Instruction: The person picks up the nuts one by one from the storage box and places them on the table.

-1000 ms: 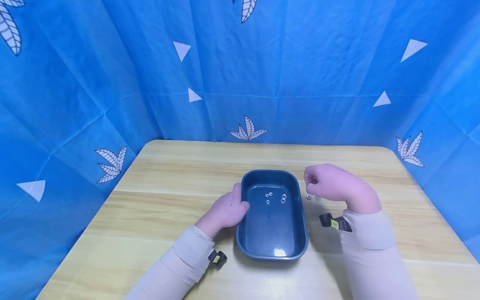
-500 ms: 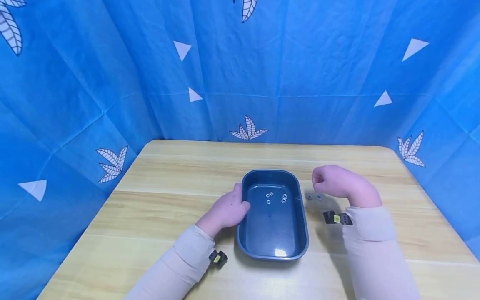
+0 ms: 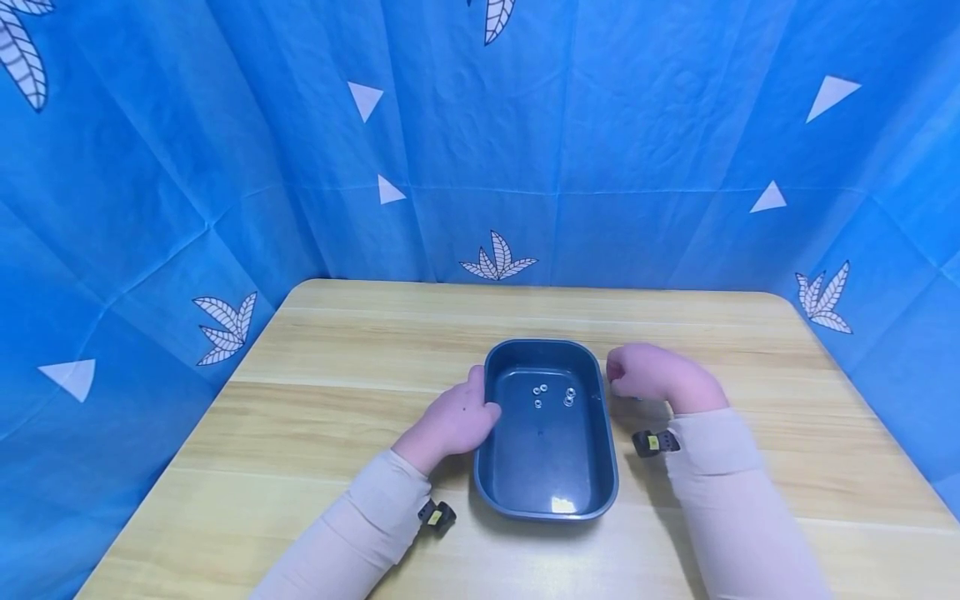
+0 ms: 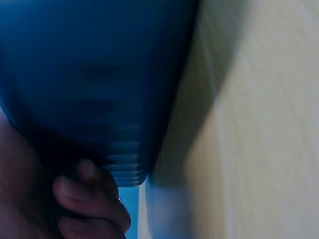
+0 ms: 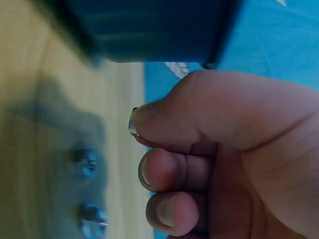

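Observation:
A dark blue plastic bin [image 3: 540, 467] stands on the table with several small metal nuts [image 3: 568, 401] on its floor, near the far end. My left hand [image 3: 455, 417] grips its left side, the thumb over the rim and the fingers curled against the outer wall [image 4: 94, 59]. Just beyond the right rim is my right hand [image 3: 656, 375], raised above the table. Between thumb and forefinger it pinches a small shiny nut [image 5: 132, 123], mostly covered by the fingertips. Below it, two more nuts, one nearer the bin [image 5: 88, 163], lie on the wood; the hand hides them in the head view.
The wooden table [image 3: 337, 417] runs back to a blue curtain [image 3: 637, 125] with leaf and triangle prints. A black wrist camera [image 3: 654, 442] sits under the right sleeve cuff, another camera [image 3: 437, 517] under the left.
My right hand first rises and shifts right from the loose nuts, then swings left toward the bin's rim with the pinched nut. My left hand and the bin stay put.

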Motion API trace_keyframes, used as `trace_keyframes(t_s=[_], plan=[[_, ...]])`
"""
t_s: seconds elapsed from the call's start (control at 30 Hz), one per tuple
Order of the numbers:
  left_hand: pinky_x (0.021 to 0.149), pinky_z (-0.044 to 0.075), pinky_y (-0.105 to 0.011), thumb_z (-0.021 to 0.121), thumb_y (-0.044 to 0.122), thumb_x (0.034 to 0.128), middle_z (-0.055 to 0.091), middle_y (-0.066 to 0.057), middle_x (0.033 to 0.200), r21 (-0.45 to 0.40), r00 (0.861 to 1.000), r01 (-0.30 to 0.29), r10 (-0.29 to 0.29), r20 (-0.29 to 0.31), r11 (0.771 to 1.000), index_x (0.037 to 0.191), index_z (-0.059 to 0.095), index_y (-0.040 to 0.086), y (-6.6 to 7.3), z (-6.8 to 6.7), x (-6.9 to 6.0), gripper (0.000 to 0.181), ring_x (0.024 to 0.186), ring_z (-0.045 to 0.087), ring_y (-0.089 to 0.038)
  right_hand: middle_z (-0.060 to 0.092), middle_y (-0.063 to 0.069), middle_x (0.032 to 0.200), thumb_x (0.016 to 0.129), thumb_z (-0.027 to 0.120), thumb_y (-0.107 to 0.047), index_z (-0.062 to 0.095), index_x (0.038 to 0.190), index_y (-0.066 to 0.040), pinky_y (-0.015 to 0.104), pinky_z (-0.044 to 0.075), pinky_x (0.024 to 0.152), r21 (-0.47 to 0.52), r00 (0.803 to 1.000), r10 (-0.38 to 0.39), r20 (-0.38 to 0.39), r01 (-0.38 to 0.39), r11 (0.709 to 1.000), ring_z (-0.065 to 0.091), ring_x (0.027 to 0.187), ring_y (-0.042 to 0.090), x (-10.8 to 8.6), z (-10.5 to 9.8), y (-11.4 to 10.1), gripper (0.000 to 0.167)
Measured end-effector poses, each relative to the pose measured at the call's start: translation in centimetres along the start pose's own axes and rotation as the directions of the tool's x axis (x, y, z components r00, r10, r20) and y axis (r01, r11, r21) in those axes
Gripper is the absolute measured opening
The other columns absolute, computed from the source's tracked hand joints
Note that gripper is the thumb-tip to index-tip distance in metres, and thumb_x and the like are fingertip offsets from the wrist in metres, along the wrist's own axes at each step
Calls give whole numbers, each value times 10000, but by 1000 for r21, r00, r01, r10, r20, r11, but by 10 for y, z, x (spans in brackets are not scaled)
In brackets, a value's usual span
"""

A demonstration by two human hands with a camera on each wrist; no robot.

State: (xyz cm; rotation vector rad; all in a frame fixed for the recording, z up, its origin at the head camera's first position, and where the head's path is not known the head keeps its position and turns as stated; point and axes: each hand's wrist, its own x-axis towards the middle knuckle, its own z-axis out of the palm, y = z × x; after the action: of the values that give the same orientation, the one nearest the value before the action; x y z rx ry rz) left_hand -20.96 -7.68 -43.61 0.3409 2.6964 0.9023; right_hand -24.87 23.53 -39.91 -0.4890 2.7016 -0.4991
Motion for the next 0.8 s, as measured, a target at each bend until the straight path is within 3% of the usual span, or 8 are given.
trace_keyframes(t_s=[0.13, 0.47, 0.8], plan=[[796, 476, -406, 465, 308, 1012, 563, -156, 1303, 2, 1000, 4, -4, 2, 1000, 1528, 248, -1, 0, 0, 0, 640, 926, 575, -245, 610, 6, 821, 806, 610, -27, 645, 879, -139, 425, 490, 729, -37, 1000, -3, -10, 3, 999, 560, 777, 222, 5, 9, 1, 138], [715, 472, -386, 469, 303, 1009, 579, -149, 1230, -5, 1000, 6, -6, 5, 1000, 1521, 260, 6, 0, 0, 1, 628, 844, 579, -232, 653, 1, 895, 798, 685, 5, 682, 954, -122, 509, 510, 868, -4, 999, 38, -13, -38, 999, 621, 883, 228, 14, 21, 2, 201], [742, 478, -394, 470, 300, 1015, 570, -156, 1274, -11, 1000, 4, -4, 6, 1000, 1523, 255, -4, 0, 0, 1, 630, 878, 578, -233, 646, 4, 893, 809, 651, -33, 667, 938, -138, 471, 511, 802, 2, 999, 35, -20, -35, 999, 605, 855, 227, 10, 16, 5, 167]])
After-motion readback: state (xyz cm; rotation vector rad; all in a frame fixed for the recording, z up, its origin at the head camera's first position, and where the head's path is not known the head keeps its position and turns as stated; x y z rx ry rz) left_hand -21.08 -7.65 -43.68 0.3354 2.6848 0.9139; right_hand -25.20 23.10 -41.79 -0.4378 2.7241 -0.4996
